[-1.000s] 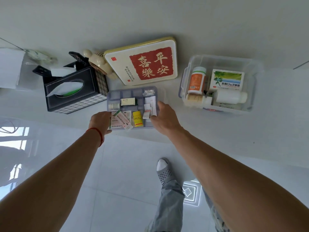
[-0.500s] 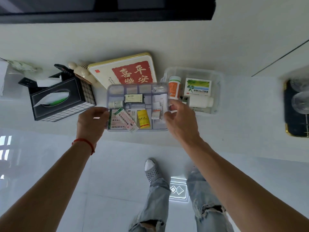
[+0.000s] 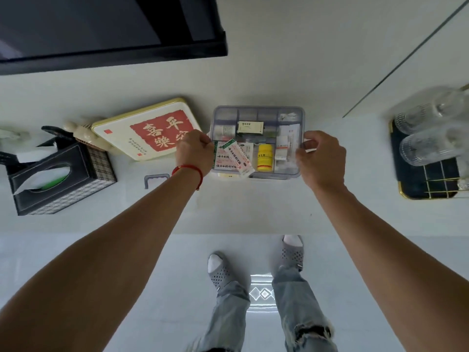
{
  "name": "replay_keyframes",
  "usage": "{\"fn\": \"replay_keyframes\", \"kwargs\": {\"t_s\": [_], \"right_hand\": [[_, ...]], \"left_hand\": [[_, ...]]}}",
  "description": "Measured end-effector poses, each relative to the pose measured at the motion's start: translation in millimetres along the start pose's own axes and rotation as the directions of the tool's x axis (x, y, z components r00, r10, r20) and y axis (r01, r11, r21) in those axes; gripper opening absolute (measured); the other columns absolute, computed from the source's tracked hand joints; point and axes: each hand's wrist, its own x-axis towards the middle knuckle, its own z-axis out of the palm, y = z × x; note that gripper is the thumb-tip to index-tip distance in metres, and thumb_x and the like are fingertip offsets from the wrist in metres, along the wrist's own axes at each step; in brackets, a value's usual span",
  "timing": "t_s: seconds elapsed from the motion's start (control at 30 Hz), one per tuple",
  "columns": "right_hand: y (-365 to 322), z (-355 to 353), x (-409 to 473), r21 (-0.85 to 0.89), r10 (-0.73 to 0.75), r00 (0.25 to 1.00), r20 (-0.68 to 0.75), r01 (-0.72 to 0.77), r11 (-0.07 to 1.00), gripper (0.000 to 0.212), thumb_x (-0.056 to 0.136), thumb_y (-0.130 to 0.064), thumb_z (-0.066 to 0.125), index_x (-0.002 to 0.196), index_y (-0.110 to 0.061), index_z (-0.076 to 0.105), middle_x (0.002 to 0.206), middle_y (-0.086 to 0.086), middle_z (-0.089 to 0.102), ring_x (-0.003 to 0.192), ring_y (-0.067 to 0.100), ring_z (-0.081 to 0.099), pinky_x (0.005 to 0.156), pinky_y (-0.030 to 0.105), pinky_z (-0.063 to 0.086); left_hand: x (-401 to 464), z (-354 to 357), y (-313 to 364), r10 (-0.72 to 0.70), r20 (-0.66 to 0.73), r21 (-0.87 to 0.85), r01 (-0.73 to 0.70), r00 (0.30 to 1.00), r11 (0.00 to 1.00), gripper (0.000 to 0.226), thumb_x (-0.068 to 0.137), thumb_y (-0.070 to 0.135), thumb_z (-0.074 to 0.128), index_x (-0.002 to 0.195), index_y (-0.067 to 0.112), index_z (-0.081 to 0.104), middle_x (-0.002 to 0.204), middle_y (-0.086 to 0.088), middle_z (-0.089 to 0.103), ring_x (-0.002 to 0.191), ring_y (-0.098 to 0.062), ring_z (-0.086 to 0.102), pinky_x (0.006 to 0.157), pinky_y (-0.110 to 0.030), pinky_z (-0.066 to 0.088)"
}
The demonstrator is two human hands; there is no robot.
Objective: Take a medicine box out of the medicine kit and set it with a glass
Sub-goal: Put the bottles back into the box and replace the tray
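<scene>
Medicine kit tray (image 3: 257, 115), a clear grey divided insert, sits at the middle of the white worktop (image 3: 253, 207), and both hands grip it by its short ends. To the tray's left the left hand (image 3: 194, 152), a red cord at its wrist, curls its fingers over the rim; to the tray's right the right hand (image 3: 321, 158) pinches the opposite rim with thumb and fingers. Inside the tray lie a white medicine box with dark print (image 3: 250, 127) near the far side, a yellow bottle (image 3: 265, 158) toward the near side, and a long white-and-red tube box (image 3: 239, 156) lying slantwise beside the left hand. Whether the tray rests on the kit's clear tub beneath it cannot be told. Left of the tray lean a cream tin with red characters (image 3: 147, 130) and, farther left, a black checked tissue box (image 3: 58, 176). Well to the right of the tray a dark gold-rimmed tray (image 3: 429, 184) carries ribbed glasses (image 3: 426, 146), blurred at the edge of view.
</scene>
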Motion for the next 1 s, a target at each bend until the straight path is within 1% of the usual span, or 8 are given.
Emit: {"fn": "replay_keyframes", "kwargs": {"t_s": [0.27, 0.4, 0.53, 0.67, 0.73, 0.8, 0.87, 1.0], "right_hand": [[10.7, 12.4, -1.1, -0.001, -0.008, 0.996, 0.089, 0.008, 1.0, 0.035, 0.089, -0.013, 0.069, 0.124, -0.012, 0.064, 0.108, 0.004, 0.07, 0.095, 0.024, 0.069, 0.09, 0.041, 0.056], [12.2, 11.1, 4.3, -0.074, -0.028, 0.993, 0.116, 0.036, 0.997, 0.033, 0.089, -0.011, 0.067, 0.122, -0.01, 0.065, 0.111, 0.009, 0.067, 0.099, 0.027, 0.066, 0.091, 0.04, 0.054], [14.3, 14.5, 5.5, -0.124, -0.058, 0.988, 0.146, 0.077, 0.989, 0.035, 0.093, -0.012, 0.066, 0.127, -0.009, 0.058, 0.116, 0.01, 0.062, 0.103, 0.027, 0.063, 0.088, 0.035, 0.05], [17.3, 14.3, 15.0, -0.049, 0.071, 0.985, 0.157, -0.064, 0.997, 0.041, 0.097, -0.029, 0.062, 0.134, -0.014, 0.052, 0.123, 0.01, 0.06, 0.11, 0.026, 0.061, 0.087, 0.033, 0.045], [20.4, 15.5, 20.1, -0.008, 0.127, 0.97, 0.209, -0.129, 0.992, 0.045, 0.096, -0.034, 0.064, 0.135, -0.016, 0.052, 0.117, 0.007, 0.063, 0.109, 0.027, 0.064, 0.093, 0.038, 0.051], [21.3, 16.4, 23.7, 0.034, 0.175, 0.954, 0.242, -0.189, 0.981, 0.043, 0.091, -0.036, 0.068, 0.13, -0.022, 0.056, 0.101, 0.0, 0.068, 0.1, 0.027, 0.069, 0.089, 0.048, 0.058], [22.9, 17.7, 29.0, 0.053, 0.198, 0.953, 0.228, -0.216, 0.975, 0.042, 0.085, -0.038, 0.071, 0.124, -0.026, 0.06, 0.098, -0.002, 0.072, 0.096, 0.026, 0.071, 0.085, 0.049, 0.06], [12.9, 17.2, 23.6, -0.152, 0.126, 0.975, 0.183, -0.098, 0.984, 0.042, 0.095, -0.031, 0.062, 0.132, -0.013, 0.059, 0.125, 0.01, 0.067, 0.114, 0.032, 0.065, 0.096, 0.042, 0.051]], "left_hand": [[-0.9, 12.1, -9.8, 0.089, -0.044, 0.192, -0.079, 0.995, 0.978, 0.019, 0.098, 0.012, 0.047, 0.1, 0.005, 0.064, 0.099, -0.008, 0.066, 0.084, -0.024, 0.058, 0.05, -0.013, 0.032], [-0.5, 12.3, -7.8, 0.12, -0.033, 0.25, -0.108, 0.992, 0.962, 0.018, 0.098, 0.011, 0.048, 0.099, 0.003, 0.064, 0.1, -0.012, 0.066, 0.083, -0.024, 0.057, 0.052, -0.015, 0.033], [-0.7, 12.6, -5.8, 0.135, -0.005, 0.272, -0.129, 0.991, 0.954, 0.011, 0.095, 0.012, 0.057, 0.097, 0.002, 0.061, 0.101, -0.014, 0.067, 0.085, -0.027, 0.057, 0.064, -0.026, 0.041], [3.1, 9.1, -7.9, 0.005, 0.017, 0.112, -0.007, 1.0, 0.994, 0.022, 0.093, 0.019, 0.062, 0.113, 0.01, 0.06, 0.107, -0.003, 0.066, 0.091, -0.022, 0.061, 0.055, -0.016, 0.044], [2.7, 6.8, -8.7, -0.078, 0.051, -0.017, 0.079, 0.996, 0.997, 0.026, 0.093, 0.019, 0.062, 0.118, 0.012, 0.06, 0.108, -0.002, 0.068, 0.094, -0.022, 0.065, 0.066, -0.028, 0.06], [3.2, 6.2, -10.8, -0.117, 0.067, -0.077, 0.122, 0.991, 0.99, 0.026, 0.091, 0.017, 0.063, 0.117, 0.013, 0.06, 0.104, -0.002, 0.069, 0.096, -0.026, 0.069, 0.08, -0.042, 0.062], [3.3, 4.3, -11.5, -0.158, 0.089, -0.116, 0.168, 0.983, 0.979, 0.026, 0.089, 0.016, 0.066, 0.114, 0.013, 0.06, 0.097, 0.0, 0.068, 0.095, -0.027, 0.07, 0.082, -0.045, 0.062], [0.0, -0.7, -26.3, -0.184, 0.198, -0.248, 0.231, 0.963, 0.941, 0.024, 0.089, 0.019, 0.07, 0.111, 0.015, 0.062, 0.101, -0.002, 0.072, 0.094, -0.026, 0.073, 0.079, -0.045, 0.063]]}}
